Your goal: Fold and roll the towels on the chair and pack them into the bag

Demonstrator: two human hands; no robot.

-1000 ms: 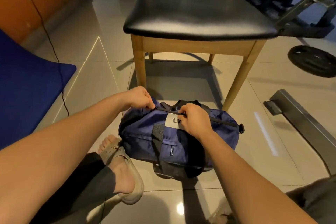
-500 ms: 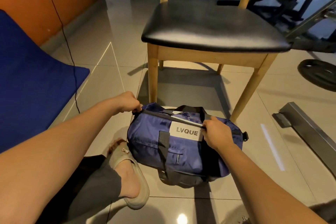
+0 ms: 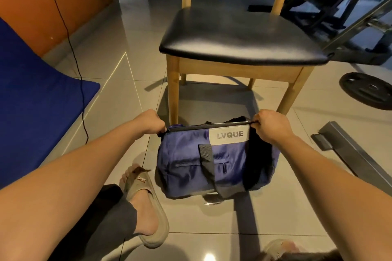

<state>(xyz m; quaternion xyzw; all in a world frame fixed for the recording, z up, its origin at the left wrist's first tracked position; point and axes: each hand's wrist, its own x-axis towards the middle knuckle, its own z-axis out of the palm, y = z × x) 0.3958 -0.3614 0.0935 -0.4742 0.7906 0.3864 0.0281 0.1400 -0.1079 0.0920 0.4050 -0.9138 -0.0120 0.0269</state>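
Observation:
A navy duffel bag (image 3: 191, 161) with a grey LVQUE label and black straps sits on the tiled floor in front of a wooden chair (image 3: 239, 42) with a black padded seat. No towels show on the seat. My left hand (image 3: 151, 122) grips the left end of the bag's top by the zip line. My right hand (image 3: 269, 124) pinches the zip pull at the right end of the top. The zip line between the hands looks drawn together. What is inside the bag is hidden.
A blue mat (image 3: 38, 99) lies at the left below an orange wall, with a black cable (image 3: 70, 48) running down to the floor. Gym equipment (image 3: 339, 6), a weight plate (image 3: 367, 90) and a metal bar (image 3: 350, 150) lie at the right. My sandalled foot (image 3: 146, 201) is beside the bag.
My right hand has slid along the top of the bag from its middle to the right end, uncovering the LVQUE label. The left hand kept its hold at the left end.

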